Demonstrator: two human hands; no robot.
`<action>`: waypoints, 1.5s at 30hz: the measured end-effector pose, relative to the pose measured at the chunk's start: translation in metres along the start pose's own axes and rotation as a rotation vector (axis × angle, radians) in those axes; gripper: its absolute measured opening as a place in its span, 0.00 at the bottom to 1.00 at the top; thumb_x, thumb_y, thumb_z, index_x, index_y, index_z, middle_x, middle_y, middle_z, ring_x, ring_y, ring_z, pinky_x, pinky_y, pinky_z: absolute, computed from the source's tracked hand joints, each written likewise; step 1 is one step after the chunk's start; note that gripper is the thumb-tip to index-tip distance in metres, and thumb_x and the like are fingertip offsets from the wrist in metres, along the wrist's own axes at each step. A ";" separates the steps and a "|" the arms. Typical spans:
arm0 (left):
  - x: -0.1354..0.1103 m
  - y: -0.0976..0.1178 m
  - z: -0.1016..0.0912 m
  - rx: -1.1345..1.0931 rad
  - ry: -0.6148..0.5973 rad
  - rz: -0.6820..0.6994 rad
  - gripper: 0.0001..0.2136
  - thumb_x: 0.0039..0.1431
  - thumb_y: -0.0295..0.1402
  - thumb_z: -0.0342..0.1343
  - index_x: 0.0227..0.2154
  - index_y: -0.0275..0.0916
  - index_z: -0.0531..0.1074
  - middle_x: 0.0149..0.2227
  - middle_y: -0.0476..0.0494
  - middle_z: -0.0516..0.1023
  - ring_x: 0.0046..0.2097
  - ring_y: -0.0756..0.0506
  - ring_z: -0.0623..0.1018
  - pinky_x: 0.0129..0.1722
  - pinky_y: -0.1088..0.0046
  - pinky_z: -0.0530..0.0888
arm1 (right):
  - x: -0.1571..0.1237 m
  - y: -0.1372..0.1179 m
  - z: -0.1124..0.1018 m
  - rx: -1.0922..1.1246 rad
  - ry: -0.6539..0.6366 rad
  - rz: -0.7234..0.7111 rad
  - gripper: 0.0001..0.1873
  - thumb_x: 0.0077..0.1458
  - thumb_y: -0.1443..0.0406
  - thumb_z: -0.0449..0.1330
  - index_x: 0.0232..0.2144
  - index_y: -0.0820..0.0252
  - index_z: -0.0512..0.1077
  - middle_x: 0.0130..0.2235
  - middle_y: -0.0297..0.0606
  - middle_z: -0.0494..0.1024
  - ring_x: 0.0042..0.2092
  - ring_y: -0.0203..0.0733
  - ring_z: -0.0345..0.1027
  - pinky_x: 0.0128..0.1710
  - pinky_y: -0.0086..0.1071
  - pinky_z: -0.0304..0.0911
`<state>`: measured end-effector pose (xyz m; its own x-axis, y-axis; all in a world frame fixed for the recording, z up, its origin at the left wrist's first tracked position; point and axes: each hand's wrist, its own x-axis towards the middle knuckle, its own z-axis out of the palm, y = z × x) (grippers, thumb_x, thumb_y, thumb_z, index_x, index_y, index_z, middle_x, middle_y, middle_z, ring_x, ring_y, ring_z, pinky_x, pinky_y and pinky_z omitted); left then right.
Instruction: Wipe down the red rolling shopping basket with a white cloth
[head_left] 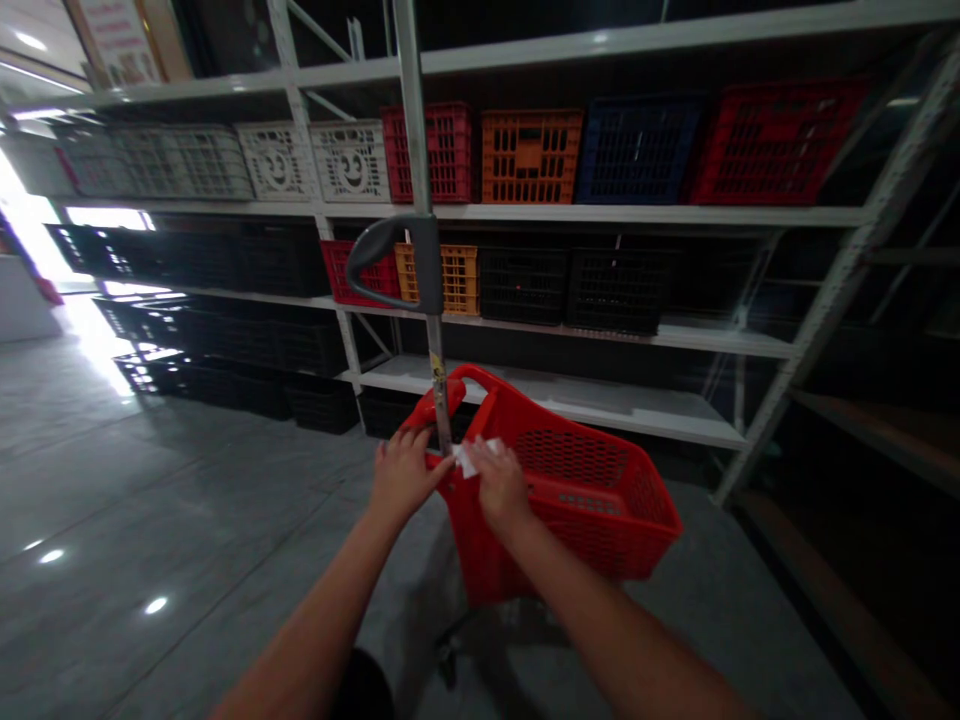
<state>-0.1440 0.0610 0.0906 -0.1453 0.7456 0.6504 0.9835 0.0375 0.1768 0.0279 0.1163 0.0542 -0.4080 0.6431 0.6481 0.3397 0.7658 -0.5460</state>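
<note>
A red plastic shopping cart [577, 470] with meshed basket walls stands before me. My left hand [405, 470] grips its red rim at the near left corner, its thumb pointing toward a small white piece. This white piece, which looks like a tissue or paper [466, 460], lies under the fingers of my right hand [501, 488], pressed against the cart's rim. Between my hands rises an upright metal pole [437, 370] with a grey loop handle [427, 265] partway up. A red handle [431, 405] of the cart sits just beyond my left fingers.
Behind the cart runs a white metal shelf rack [675, 430] holding red, orange, blue, white and black plastic crates [531, 155]. Dark shelving [877, 430] borders the right side. Grey, shiny floor [187, 540] extends to the left.
</note>
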 end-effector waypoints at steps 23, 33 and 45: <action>0.009 -0.010 0.027 0.205 0.024 0.143 0.20 0.58 0.43 0.40 0.25 0.36 0.71 0.29 0.38 0.71 0.46 0.38 0.68 0.52 0.57 0.60 | -0.062 0.066 0.008 -0.424 -0.048 -0.121 0.33 0.45 0.79 0.44 0.56 0.68 0.58 0.57 0.47 0.62 0.59 0.42 0.51 0.57 0.43 0.52; 0.013 -0.011 0.037 0.311 0.049 0.163 0.21 0.58 0.44 0.40 0.26 0.34 0.71 0.30 0.37 0.71 0.49 0.37 0.67 0.51 0.57 0.60 | -0.015 0.031 0.048 -0.341 -0.004 0.031 0.25 0.52 0.76 0.46 0.53 0.67 0.63 0.55 0.45 0.65 0.57 0.42 0.56 0.56 0.39 0.53; 0.034 -0.038 0.047 0.304 -0.011 0.241 0.20 0.59 0.43 0.38 0.26 0.36 0.71 0.29 0.39 0.71 0.43 0.39 0.70 0.53 0.59 0.58 | -0.104 0.129 -0.057 -0.619 -0.079 0.029 0.32 0.47 0.79 0.44 0.55 0.63 0.60 0.56 0.42 0.64 0.59 0.41 0.52 0.59 0.45 0.43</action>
<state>-0.1812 0.1160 0.0709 0.0933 0.7640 0.6385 0.9766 0.0545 -0.2078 0.1629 0.1485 -0.0532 -0.4446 0.6800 0.5830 0.7702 0.6225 -0.1386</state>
